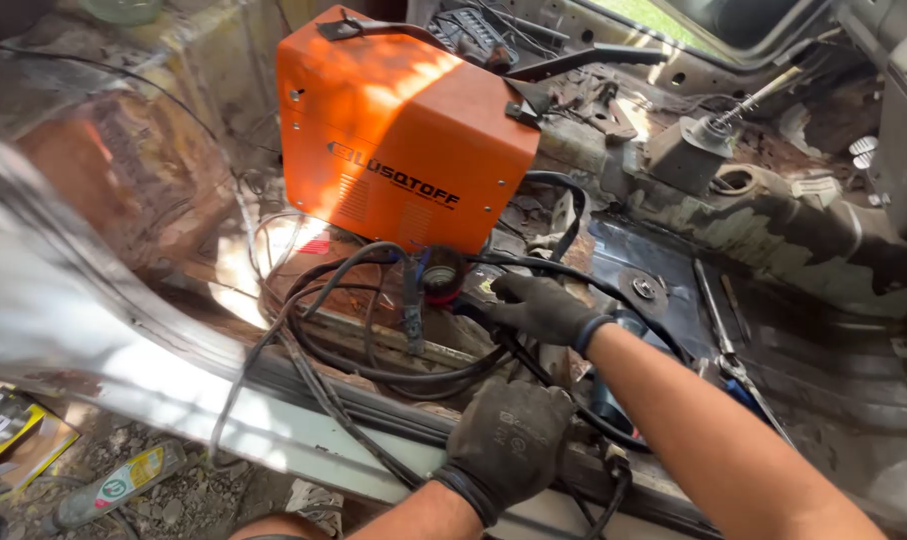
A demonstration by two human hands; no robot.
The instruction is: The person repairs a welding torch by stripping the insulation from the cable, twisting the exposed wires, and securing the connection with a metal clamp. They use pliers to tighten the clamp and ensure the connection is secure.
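- right hand (543, 308), dark work glove, fingers curled tight on a bunch of black cables (373, 375) just beside a round black-and-red part (441, 277); exactly what sits under the palm is hidden
- left hand (505, 445), same glove, lies palm down on the door sill (303, 430) over the cables; fingers bent and pressed on the sill and cable there, can't tell if they truly grip
- cables lie in loose loops on the stripped, rusty car floor (813, 370), running from the sill up toward the orange welding machine (403, 140)
- handling judgement: cables look rubbery, flexible, fairly heavy in a bundle, not fragile, likely to snag on each other; best taken near the end fitting or as a gathered bunch, not a single loop
- welder looks heavy, rigid metal box; its black top strap (373, 27) is the place to lift
- counts: two gloved hands, one welder, several cables tangled, exact number unclear
- one flat disc (642, 289) on the floor right of the right hand, one long metal tool (721, 325) beyond it
- one tube (123, 483) on the ground outside, below the sill
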